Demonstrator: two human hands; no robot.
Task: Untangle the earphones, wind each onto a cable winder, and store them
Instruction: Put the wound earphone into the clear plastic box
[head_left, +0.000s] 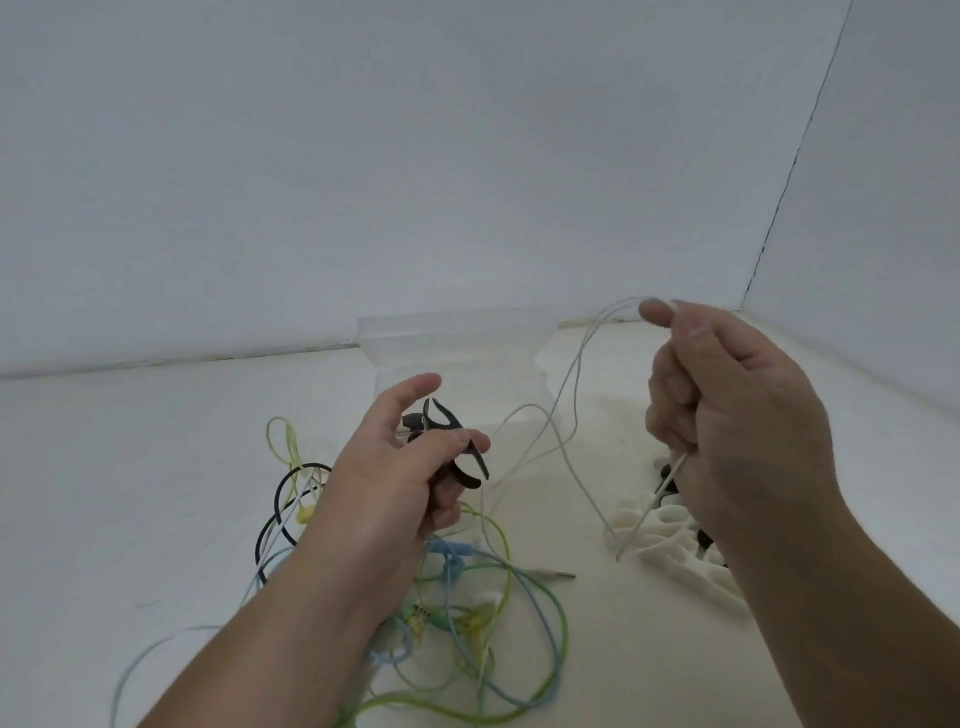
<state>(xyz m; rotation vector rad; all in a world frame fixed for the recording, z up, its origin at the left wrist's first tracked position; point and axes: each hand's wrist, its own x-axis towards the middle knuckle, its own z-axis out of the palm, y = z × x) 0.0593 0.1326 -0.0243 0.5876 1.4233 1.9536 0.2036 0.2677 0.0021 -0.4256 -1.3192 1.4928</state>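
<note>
The left hand (395, 478) is raised above the counter (156, 467), near centre. Its fingers (447, 499) are curled around a black cable winder (477, 464), with the thumb pressed on top and the forefinger extended.

The right hand (737, 415) is raised at the right, higher than the left. Its fingers are closed in a fist around a white earphone cable (648, 512). The thumb and forefinger pinch the cable at the top of the fist, and a short length exits below it.

From the pinch, the white cable hangs in slack loops between the two hands. Whether it reaches the winder cannot be determined.

A tangle of green, blue, yellow and black earphone cables (488, 587) lies on the counter under and around the left forearm. A pile of white and black winders (675, 551) lies on the counter below the right hand. A clear plastic container (457, 338) stands at the far centre, near the wall.
</note>
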